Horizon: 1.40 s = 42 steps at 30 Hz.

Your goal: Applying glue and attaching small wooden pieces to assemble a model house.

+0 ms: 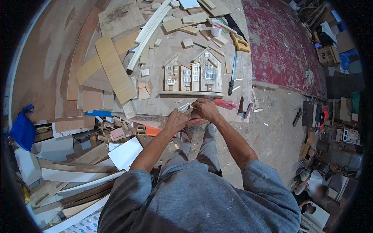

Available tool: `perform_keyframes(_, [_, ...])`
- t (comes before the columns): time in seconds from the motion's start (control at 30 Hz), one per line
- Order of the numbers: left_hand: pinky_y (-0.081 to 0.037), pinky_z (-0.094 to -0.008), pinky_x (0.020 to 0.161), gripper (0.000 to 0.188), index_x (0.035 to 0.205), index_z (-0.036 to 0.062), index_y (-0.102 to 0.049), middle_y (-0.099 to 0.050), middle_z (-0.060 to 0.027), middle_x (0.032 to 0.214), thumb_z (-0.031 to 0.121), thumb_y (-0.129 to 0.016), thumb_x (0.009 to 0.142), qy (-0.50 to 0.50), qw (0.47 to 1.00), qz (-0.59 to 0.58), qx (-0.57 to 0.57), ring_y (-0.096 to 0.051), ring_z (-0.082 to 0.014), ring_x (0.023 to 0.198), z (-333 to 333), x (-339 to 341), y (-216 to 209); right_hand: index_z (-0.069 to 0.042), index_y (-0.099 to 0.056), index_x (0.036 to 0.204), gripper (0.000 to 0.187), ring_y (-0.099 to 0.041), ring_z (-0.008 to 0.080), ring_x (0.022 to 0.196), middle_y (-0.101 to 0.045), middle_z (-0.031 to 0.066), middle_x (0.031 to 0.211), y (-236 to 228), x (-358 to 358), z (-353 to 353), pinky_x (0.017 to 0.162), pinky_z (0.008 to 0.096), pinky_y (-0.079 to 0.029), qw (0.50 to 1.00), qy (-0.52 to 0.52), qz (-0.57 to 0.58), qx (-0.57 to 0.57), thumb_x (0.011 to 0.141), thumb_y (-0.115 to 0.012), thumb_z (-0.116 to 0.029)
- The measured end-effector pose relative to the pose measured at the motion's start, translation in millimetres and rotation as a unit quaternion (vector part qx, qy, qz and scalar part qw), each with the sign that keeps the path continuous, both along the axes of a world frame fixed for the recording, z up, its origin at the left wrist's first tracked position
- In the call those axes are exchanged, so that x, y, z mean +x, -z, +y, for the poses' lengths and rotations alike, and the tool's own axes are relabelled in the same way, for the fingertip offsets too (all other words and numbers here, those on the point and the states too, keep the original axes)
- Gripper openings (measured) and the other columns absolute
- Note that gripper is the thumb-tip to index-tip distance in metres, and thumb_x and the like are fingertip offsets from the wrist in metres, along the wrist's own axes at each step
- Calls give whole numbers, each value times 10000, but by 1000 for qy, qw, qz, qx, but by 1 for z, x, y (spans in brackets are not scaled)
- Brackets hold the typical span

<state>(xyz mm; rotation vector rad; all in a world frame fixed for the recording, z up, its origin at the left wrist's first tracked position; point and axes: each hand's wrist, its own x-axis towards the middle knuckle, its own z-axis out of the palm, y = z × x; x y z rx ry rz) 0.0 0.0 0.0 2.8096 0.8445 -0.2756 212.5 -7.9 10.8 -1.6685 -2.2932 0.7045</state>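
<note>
**woodnoob:** Head cam only, so going off that. Both hands met at the near edge of the workbench (155,105). The left hand (176,120) was curled with its fingertips pinched on a small pale sliver of wood (185,105), and the right hand (205,109) was closed over the other end of it. Couldn't tell if there was a blade in there, too small and half hidden. The sliver sat just in front of the little wooden house row (193,73), apart from it.

**shopdad:** My guess at what could've gone wrong: a piece that tiny, held by fingertips right at the bench lip, could've slipped and dropped into the scrap pile (77,167) below on the left. Good luck finding it there. Also the red utility knife (225,103) lay just beside the right wrist, so a careless sweep sideways could've knocked it off the edge.

**woodnoob:** Room-wise it looked tight. Loose offcuts (194,23) crowded the far end of the bench, a long plywood strip (115,69) slanted across the left side, and the yellow-handled saw (237,46) ran along the right edge.

**shopdad:** Yeah, the only open patch was the strip between the houses and the hands. The right side dropped to bare floor (272,128), with more space there.
</note>
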Motion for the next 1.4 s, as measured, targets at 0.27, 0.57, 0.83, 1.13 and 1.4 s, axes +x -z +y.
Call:
perform_keyframes(0.27, [-515,-441,800,278,1155,107,-667,-583,-8,1357,160,-521,925,5,1000,7,5,-709,-218,762,-1,-2,-3,-112,-681,1004,242,-663,288,884,-651,67,916,-9,-2,-2,729,415,-544,999,9,21,30,794,-722,-227])
perform_keyframes(0.57, [-510,-412,735,388,1286,89,-597,-614,-28,1280,162,-526,912,21,999,24,20,-693,-202,771,-1,-3,-7,-108,-679,981,226,-662,297,879,-649,67,923,-10,-5,-3,727,420,-536,998,21,38,36,801,-718,-241])
perform_keyframes(0.83, [-520,-428,698,428,1334,85,-578,-573,-20,1358,154,-539,914,10,1000,24,8,-707,-197,752,0,-1,-13,-54,-696,992,181,-651,354,901,-660,133,947,20,13,20,777,453,-531,995,-58,77,-4,866,-647,-174])
perform_keyframes(1.13, [-539,-417,676,379,1283,89,-626,-486,12,1490,137,-543,915,16,998,63,3,-718,-184,812,1,3,-19,-107,-733,962,201,-672,385,864,-679,153,899,20,4,18,784,483,-551,999,-10,43,-4,836,-577,-108])
perform_keyframes(1.4, [-563,-394,632,358,1248,89,-650,-537,-13,1434,142,-556,907,45,994,96,1,-715,-167,879,2,8,-28,-88,-736,1015,200,-662,337,913,-676,121,886,13,3,14,801,432,-538,1000,-18,8,-15,851,-642,-152])
